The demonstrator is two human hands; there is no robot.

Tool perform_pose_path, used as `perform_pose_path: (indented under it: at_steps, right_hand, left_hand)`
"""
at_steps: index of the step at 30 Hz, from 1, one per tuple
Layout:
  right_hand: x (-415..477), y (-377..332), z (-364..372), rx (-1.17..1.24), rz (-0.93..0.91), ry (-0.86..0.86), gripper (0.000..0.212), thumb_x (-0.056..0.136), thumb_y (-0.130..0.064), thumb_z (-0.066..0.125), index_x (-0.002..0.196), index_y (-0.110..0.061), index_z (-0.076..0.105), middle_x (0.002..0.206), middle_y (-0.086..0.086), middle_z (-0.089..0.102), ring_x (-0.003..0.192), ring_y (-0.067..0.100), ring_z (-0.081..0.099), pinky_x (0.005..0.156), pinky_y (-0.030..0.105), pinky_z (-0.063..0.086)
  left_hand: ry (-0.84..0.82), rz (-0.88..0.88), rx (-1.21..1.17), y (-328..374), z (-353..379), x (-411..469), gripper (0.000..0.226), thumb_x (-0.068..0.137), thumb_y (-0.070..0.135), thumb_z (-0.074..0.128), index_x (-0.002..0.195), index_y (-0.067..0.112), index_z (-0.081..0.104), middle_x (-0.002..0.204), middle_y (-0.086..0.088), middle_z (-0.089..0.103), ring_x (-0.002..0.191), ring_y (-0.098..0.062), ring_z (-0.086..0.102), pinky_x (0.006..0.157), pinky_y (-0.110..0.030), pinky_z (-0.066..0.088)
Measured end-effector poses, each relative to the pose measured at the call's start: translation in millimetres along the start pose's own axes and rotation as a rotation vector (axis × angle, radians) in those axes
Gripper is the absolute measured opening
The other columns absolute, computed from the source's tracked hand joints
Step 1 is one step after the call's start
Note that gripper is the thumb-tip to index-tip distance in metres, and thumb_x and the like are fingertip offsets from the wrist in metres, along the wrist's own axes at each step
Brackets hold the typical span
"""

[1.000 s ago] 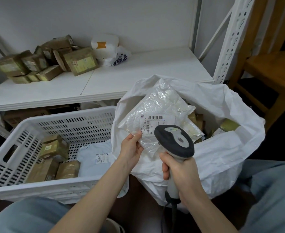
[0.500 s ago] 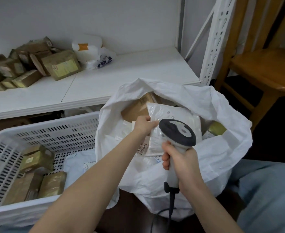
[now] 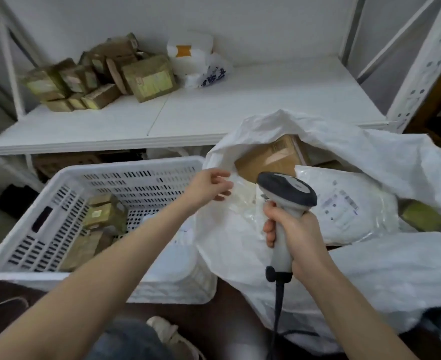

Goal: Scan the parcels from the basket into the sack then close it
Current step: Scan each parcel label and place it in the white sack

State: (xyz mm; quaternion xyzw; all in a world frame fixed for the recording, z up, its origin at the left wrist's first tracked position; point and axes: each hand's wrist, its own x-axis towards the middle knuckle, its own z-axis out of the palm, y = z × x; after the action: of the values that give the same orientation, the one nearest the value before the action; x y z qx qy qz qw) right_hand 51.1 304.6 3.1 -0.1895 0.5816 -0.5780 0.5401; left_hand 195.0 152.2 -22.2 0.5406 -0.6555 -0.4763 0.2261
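In the head view, the white sack point(image 3: 375, 271) stands open at the right, its mouth spread wide and its rim folded outward. Inside it a white plastic parcel point(image 3: 349, 206) lies flat with its printed label facing up. A brown cardboard box point(image 3: 271, 157) sits just beyond that parcel at the far left of the opening, and a greenish wrapped parcel point(image 3: 422, 216) shows at the far right. The right hand point(image 3: 294, 232) is wrapped tight around the grey handle of a scanner point(image 3: 287, 190), held over the near left part of the sack's mouth with its dark head towards the sack. A dark cable point(image 3: 279, 302) hangs from the bottom of the handle. The left hand point(image 3: 209, 187) is at the sack's left rim with its fingers loosely curled and nothing visibly held; blur hides whether the fingertips touch the sack. The white slotted basket point(image 3: 146, 167) stands to the left, touching the sack. Several brown taped parcels point(image 3: 105, 211) lie in its left half, and a pale soft parcel point(image 3: 181, 237) lies at its right, partly hidden by the left forearm. Beyond the basket, a white shelf point(image 3: 227, 110) carries a pile of brown boxes point(image 3: 97, 76) at its far left, with a white bag point(image 3: 196, 61) beside them. At the near edge, a light shoe point(image 3: 167, 331) and a knee in jeans point(image 3: 131, 341) show between the forearms.
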Motion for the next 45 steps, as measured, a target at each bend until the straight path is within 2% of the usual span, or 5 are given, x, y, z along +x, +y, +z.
perform_pose_path:
  at_steps: [9,17,27,38,45]
  right_hand:
    - [47.8,58.5,173.7,-0.135,0.133,-0.33,0.009,0.086,-0.006,0.064,0.078,-0.003,0.064,0.051,0.006,0.054,0.039,0.012,0.046,0.042,0.023,0.04]
    - [148.5,133.1,247.3,-0.198,0.318,-0.222,0.01,0.084,-0.009,0.068,0.076,-0.006,0.063,0.05,0.002,0.057,0.04,0.01,0.05,0.044,0.021,0.045]
    - [180.4,168.7,238.0,-0.186,0.368,-0.193,0.018,0.081,-0.013,0.071,0.064,-0.014,0.067,0.055,0.004,0.057,0.043,0.011,0.049,0.044,0.023,0.043]
    - [177.4,163.8,232.1,-0.2,0.307,-0.196,0.024,0.082,-0.014,0.069,0.058,-0.015,0.065,0.054,0.005,0.056,0.043,0.011,0.048,0.044,0.023,0.042]
    - [109.3,110.3,221.9,-0.206,0.203,-0.287,0.029,0.084,-0.01,0.067,0.056,-0.012,0.061,0.052,0.006,0.053,0.043,0.014,0.046,0.045,0.024,0.041]
  left_hand:
    - [0.208,-0.451,0.306,-182.8,-138.6,14.5,0.032,0.086,0.013,0.069,0.113,0.0,0.06,0.09,-0.013,0.065,0.079,-0.021,0.064,0.071,-0.032,0.057]
    - [-0.11,-0.714,0.564,-336.2,-120.8,76.4,0.073,0.084,0.041,0.07,0.139,0.002,0.04,0.139,-0.012,0.048,0.126,-0.026,0.048,0.099,-0.031,0.04]
    - [0.065,-0.922,0.618,-432.7,-99.3,156.9,0.118,0.07,0.068,0.066,0.149,-0.002,0.012,0.147,-0.029,0.023,0.131,-0.043,0.034,0.105,-0.052,0.039]
    - [0.192,-0.735,0.132,-399.0,-113.3,144.9,0.034,0.085,0.03,0.071,0.1,0.003,0.059,0.085,-0.005,0.063,0.072,-0.016,0.061,0.06,-0.026,0.052]
    - [0.29,-0.526,-0.097,-272.2,-210.8,76.6,0.027,0.087,0.025,0.071,0.101,0.003,0.064,0.097,-0.013,0.068,0.087,-0.029,0.067,0.081,-0.04,0.055]
